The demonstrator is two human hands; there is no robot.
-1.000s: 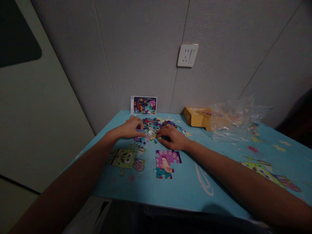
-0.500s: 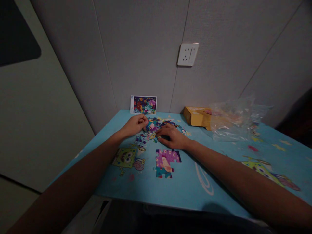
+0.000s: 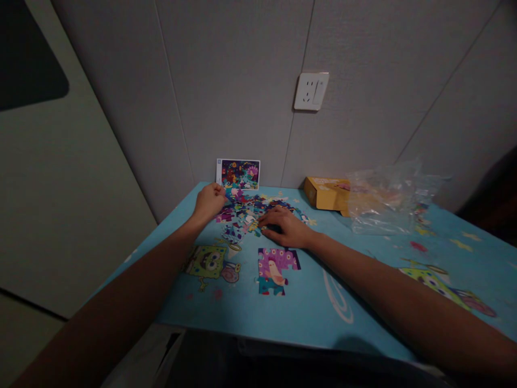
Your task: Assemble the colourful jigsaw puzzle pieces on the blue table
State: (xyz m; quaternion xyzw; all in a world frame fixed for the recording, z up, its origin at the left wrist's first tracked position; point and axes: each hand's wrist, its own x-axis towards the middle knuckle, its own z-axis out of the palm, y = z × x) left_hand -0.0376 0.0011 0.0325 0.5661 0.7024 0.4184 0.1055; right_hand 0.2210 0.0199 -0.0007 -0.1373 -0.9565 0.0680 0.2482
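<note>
My left hand [image 3: 210,202] is closed in a pinch on a teal and pink puzzle piece [image 3: 233,193], raised just in front of the picture card [image 3: 241,173]. Below and to its right spreads a heap of loose puzzle pieces [image 3: 242,215], many dark blue, purple and teal. Palm down at the heap's right side lies my right hand [image 3: 286,226], its fingers loosely spread over the nearest pieces. Nearer to me sits a joined section of puzzle [image 3: 272,272], purple on top and teal below, with a pale figure in it.
A blue cartoon-print tablecloth [image 3: 307,312] covers the table against a grey wall. At the back right stands a yellow box [image 3: 331,194], with a clear plastic bag [image 3: 383,205] overlapping its right end. A socket [image 3: 311,91] is on the wall.
My left hand has moved left and slightly away from me, carrying the piece from over the heap to the card. This uncovers more loose pieces. My right hand has stayed in place.
</note>
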